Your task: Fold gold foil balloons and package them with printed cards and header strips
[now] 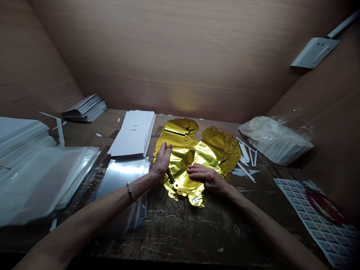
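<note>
Here the left hand [161, 161] rests edge-on against a crumpled gold foil balloon [182, 163], fingers together, while the right hand [206, 178] lies spread across it on the worn wooden counter [174, 232].

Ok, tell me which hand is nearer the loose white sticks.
Right: the right hand, on the gold foil balloon, lies just left of the white sticks; the left hand lies farther left.

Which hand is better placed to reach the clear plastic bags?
Probably the left hand: it rests on the gold foil balloon nearer the clear plastic bags, while the right hand is farther across.
</note>
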Demonstrator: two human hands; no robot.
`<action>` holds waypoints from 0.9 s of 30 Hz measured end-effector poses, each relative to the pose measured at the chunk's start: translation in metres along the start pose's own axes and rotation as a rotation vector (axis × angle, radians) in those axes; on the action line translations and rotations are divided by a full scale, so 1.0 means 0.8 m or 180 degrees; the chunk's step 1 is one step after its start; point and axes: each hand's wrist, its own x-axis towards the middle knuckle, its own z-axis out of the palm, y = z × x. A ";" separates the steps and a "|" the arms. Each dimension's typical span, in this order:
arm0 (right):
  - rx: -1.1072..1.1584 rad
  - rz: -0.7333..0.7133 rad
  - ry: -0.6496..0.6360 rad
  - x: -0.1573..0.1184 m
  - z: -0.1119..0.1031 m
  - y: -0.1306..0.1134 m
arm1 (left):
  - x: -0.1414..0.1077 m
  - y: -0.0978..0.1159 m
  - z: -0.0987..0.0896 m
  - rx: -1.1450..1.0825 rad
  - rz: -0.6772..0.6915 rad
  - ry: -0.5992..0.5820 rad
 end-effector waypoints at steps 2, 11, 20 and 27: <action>0.0145 -0.0006 -0.0023 0.003 -0.001 -0.002 | 0.008 -0.007 0.004 -0.0300 0.0011 0.0033; 0.1078 0.1278 0.0580 0.008 -0.028 0.007 | 0.029 -0.029 0.009 -0.0552 -0.0002 0.0175; 0.0633 0.2445 0.1482 0.042 0.003 0.030 | 0.029 -0.031 0.012 0.0126 0.0314 0.0159; -0.0011 0.2261 0.1171 0.044 0.014 0.027 | 0.029 -0.021 0.012 0.0637 0.0435 0.0079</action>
